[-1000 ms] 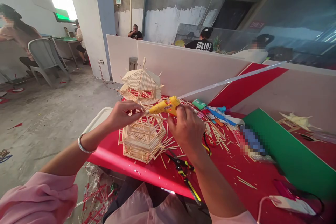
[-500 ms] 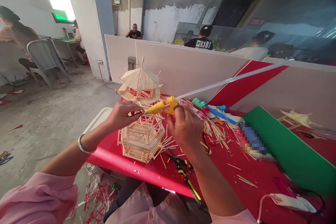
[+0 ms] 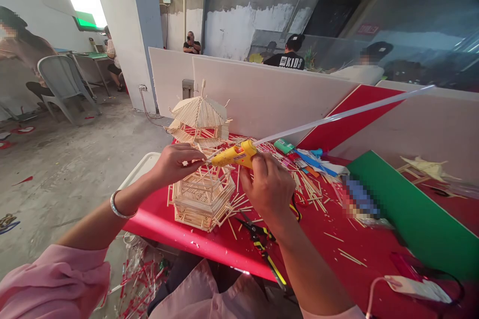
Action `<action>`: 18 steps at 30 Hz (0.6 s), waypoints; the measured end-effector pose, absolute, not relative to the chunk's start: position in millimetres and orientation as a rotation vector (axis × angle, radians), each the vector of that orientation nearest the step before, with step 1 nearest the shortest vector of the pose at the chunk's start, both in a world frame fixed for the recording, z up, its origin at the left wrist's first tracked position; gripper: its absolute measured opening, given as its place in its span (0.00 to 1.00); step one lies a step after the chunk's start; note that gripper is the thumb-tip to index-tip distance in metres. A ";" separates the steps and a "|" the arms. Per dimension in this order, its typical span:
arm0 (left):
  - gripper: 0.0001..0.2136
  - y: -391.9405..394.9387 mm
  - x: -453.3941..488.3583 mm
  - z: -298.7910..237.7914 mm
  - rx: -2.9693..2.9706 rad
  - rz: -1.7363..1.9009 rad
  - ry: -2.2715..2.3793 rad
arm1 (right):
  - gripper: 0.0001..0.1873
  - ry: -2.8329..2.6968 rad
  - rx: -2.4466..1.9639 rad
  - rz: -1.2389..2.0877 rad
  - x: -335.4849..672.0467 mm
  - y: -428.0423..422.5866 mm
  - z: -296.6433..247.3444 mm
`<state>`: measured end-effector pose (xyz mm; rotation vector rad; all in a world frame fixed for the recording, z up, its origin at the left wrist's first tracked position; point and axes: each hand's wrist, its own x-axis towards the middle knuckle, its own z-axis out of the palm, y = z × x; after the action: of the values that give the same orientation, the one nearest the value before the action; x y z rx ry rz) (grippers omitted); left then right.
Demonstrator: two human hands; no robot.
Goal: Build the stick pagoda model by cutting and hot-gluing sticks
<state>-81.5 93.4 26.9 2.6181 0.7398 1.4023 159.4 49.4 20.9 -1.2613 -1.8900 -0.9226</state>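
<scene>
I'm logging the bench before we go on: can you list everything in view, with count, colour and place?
stick tower: one, pale wood, near table edge, under both hands
roofed stick model: one, pale wood, behind the tower
glue gun: one, yellow, in right hand, nozzle at the tower
glue stick: one, clear, out of the gun's back
loose sticks: many, pale, scattered on the table
cutters: one, black and yellow, front edge
green board: one, right
table: one, red
left hand: pinching a stick at the tower
right hand: gripping the gun
</scene>
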 end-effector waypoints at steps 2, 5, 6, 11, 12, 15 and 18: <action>0.05 94.5 -82.0 27.0 2.651 1.393 0.707 | 0.10 -1.898 -1.271 -0.901 160.7 46.9 20.1; 0.06 95.5 -82.6 27.7 2.713 1.374 0.669 | 0.09 -1.892 -1.270 -0.911 162.8 43.0 19.5; 0.06 95.5 -82.7 28.3 2.729 1.368 0.658 | 0.09 -1.886 -1.263 -0.923 163.5 41.7 19.5; 0.07 93.5 -82.9 32.0 2.785 1.318 0.633 | 0.09 -1.878 -1.243 -0.967 166.2 35.8 19.8; 0.07 93.2 -83.0 32.5 2.798 1.311 0.628 | 0.09 -1.876 -1.244 -0.973 166.6 34.5 19.8; 0.07 92.6 -83.1 33.2 2.844 1.296 0.631 | 0.09 -1.875 -1.233 -0.985 167.5 30.1 19.5; 0.08 91.5 -82.9 34.0 2.903 1.259 0.651 | 0.09 -1.878 -1.231 -0.973 168.5 24.7 19.5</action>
<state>-82.9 91.5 34.0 2.9032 0.6505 1.2594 168.5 24.7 19.5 -1.2312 -1.8776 -0.9734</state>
